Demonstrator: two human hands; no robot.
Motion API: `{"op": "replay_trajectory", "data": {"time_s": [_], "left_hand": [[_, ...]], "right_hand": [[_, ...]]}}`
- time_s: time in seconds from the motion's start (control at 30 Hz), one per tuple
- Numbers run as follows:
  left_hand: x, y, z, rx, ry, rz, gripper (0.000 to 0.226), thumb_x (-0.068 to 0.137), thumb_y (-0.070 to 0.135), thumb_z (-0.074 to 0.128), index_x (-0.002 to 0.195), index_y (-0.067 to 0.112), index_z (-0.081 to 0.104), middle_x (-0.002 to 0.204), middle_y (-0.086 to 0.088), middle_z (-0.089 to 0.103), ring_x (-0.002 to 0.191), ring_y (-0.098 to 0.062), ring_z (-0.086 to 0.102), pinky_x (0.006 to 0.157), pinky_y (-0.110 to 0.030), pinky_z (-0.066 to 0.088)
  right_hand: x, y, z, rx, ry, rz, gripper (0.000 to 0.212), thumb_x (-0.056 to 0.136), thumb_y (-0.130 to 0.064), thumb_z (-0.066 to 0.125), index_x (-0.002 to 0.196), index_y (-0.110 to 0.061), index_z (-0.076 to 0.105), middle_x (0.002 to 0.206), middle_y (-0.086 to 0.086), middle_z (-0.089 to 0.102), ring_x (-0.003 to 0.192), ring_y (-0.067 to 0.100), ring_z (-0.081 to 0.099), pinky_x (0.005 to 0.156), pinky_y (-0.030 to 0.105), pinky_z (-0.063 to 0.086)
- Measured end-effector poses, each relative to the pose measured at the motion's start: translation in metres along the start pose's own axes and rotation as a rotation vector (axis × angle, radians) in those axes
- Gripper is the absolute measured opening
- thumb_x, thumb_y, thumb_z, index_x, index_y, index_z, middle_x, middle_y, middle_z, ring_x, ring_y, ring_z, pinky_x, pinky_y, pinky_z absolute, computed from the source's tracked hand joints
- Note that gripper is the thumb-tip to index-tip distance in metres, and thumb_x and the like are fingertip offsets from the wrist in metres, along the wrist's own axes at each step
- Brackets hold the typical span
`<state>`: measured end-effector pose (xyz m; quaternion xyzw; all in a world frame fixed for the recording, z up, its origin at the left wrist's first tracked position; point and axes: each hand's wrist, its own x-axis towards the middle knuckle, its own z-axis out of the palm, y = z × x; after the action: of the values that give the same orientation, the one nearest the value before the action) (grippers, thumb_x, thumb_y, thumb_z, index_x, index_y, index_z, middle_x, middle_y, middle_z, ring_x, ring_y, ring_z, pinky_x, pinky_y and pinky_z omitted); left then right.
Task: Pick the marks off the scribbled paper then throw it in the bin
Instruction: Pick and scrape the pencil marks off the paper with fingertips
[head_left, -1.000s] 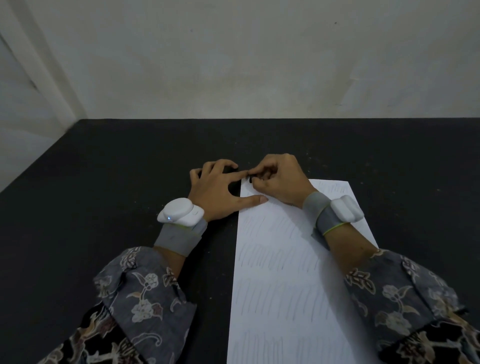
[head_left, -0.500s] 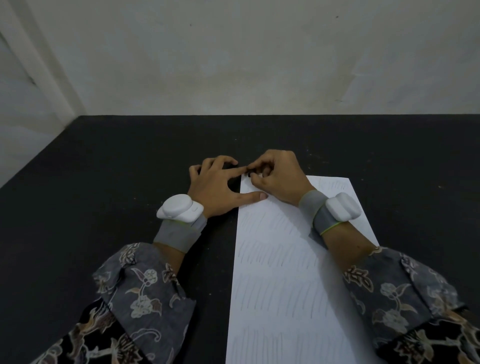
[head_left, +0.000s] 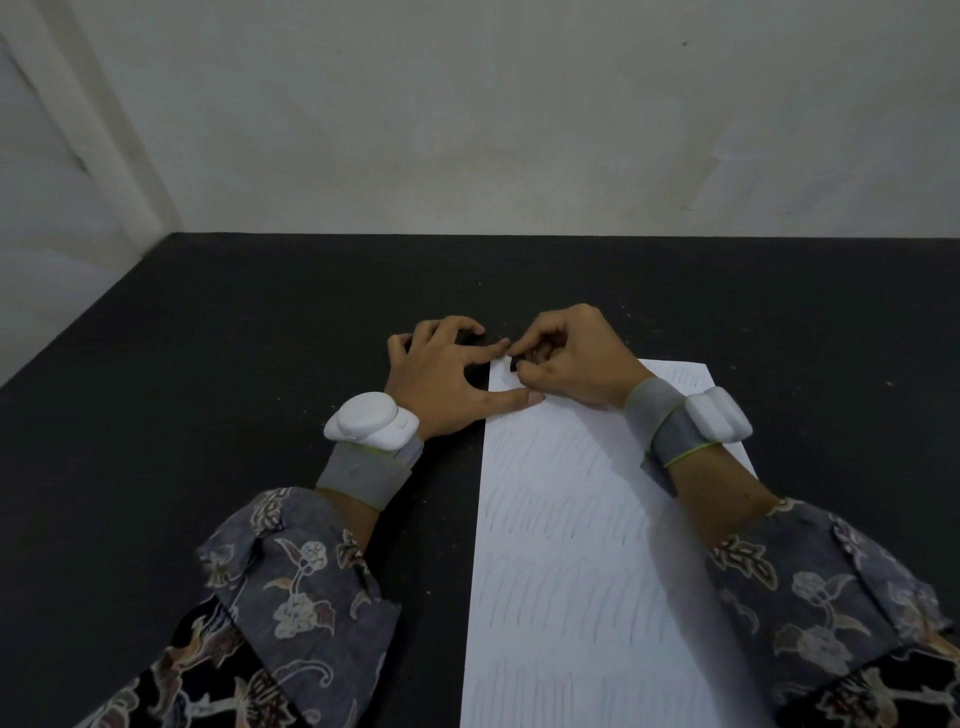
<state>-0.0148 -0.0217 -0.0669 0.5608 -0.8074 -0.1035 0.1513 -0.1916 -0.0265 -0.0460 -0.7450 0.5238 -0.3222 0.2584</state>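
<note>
**Both hands at the far left corner of the scribbled sheet**

We see the scribbled paper (head_left: 571, 545) lying flat on the black table (head_left: 208, 389), its long side running away from us, covered in rows of faint slanted pencil strokes. Our right hand (head_left: 571, 364) sits over the sheet's far left corner with its fingers curled in tight, thumb and forefinger pinched on something small and dark (head_left: 514, 362) right at the paper's surface; we cannot tell what it is. Our left hand (head_left: 441, 379) lies spread beside it, the thumb flat on the paper's left edge and the forefinger reaching the corner, the other fingers bent on the table. Each wrist carries a grey band with a white device (head_left: 371, 421), and patterned floral sleeves (head_left: 301, 587) cover both forearms. A pale wall (head_left: 519, 114) rises behind the table.
</note>
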Motion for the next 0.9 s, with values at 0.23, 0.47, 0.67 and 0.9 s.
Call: {"op": "replay_trajectory", "data": {"time_s": [0.23,0.47,0.67,0.9], "left_hand": [[0.000,0.000,-0.001,0.024,-0.014,0.001,0.099,0.050,0.094,0.027,0.134,0.048,0.047,0.144,0.014,0.033,0.135,-0.013,0.022,0.103,-0.037,0.013],[0.000,0.000,-0.001,0.025,-0.011,0.005,0.095,0.051,0.094,0.027,0.132,0.051,0.048,0.144,0.015,0.033,0.135,-0.013,0.022,0.104,-0.037,0.013],[0.000,0.000,-0.001,0.033,-0.010,0.001,0.100,0.047,0.094,0.021,0.133,0.050,0.048,0.144,0.014,0.033,0.135,-0.014,0.022,0.105,-0.038,0.013],[0.001,0.001,-0.001,0.040,-0.016,-0.004,0.101,0.047,0.094,0.020,0.134,0.050,0.047,0.145,0.015,0.033,0.135,-0.014,0.021,0.105,-0.039,0.012]], "right_hand": [[0.001,-0.002,0.005,-0.022,0.032,-0.022,0.013,0.074,0.001,0.070,0.085,-0.005,0.073,0.069,0.000,0.064,0.054,0.005,0.055,0.055,0.013,0.049],[0.001,-0.003,0.011,-0.061,0.116,-0.048,0.014,0.075,0.000,0.070,0.087,-0.004,0.073,0.070,-0.005,0.060,0.054,0.003,0.052,0.055,0.008,0.044],[0.002,0.000,0.007,-0.047,0.083,-0.029,0.014,0.077,-0.002,0.069,0.090,-0.005,0.074,0.074,0.001,0.064,0.056,0.004,0.055,0.058,0.009,0.048],[0.001,-0.003,0.000,-0.020,-0.015,-0.002,0.015,0.078,-0.003,0.070,0.092,-0.006,0.074,0.077,-0.005,0.064,0.060,0.003,0.058,0.058,0.010,0.047]]}}
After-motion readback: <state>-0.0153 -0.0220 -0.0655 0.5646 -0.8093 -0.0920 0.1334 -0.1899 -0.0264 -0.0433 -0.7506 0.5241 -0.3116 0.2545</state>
